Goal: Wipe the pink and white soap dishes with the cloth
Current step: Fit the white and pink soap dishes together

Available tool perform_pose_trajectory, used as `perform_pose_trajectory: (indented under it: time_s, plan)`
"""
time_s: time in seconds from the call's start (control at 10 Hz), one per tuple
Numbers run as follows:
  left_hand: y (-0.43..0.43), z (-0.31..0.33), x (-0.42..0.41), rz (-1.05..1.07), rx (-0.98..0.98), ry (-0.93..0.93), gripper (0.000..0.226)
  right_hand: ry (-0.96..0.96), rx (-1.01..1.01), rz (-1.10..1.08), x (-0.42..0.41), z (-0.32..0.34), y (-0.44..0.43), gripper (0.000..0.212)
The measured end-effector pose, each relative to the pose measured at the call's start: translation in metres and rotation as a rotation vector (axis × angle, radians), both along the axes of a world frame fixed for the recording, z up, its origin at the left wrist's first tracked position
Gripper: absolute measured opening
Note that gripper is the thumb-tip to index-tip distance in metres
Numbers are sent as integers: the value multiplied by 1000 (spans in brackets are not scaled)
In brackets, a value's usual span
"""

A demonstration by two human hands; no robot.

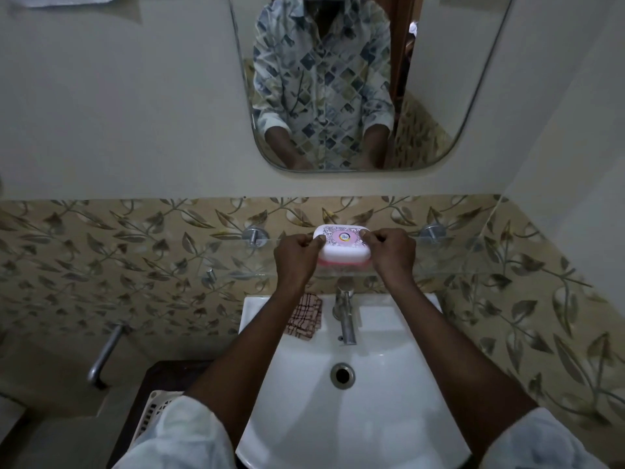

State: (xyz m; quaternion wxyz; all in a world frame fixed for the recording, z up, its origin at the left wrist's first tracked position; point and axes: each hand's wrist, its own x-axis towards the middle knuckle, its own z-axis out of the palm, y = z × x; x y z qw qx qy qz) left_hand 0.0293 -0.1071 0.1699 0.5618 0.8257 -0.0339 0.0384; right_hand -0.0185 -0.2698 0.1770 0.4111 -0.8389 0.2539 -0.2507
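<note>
A soap dish with a white patterned lid and a pink base sits on the glass shelf above the basin. My left hand pinches its left end with curled fingers. My right hand pinches its right end the same way. A brown-and-white checked cloth lies folded on the basin's back ledge, left of the tap, partly under my left forearm. Only one soap dish is in view.
The white basin with its drain is below the shelf, and a chrome tap stands at its back. A mirror hangs on the wall above. A wall tap and a white basket are at lower left.
</note>
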Motion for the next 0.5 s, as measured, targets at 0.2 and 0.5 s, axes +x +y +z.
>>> perform_pose_trajectory:
  time_s: [0.2, 0.5]
  plan:
    - [-8, -8, 7, 21, 113, -18, 27, 28, -42, -4, 10, -8, -4, 32]
    - [-1, -3, -8, 91, 57, -76, 28, -54, -8, -57, 4, -14, -6, 40]
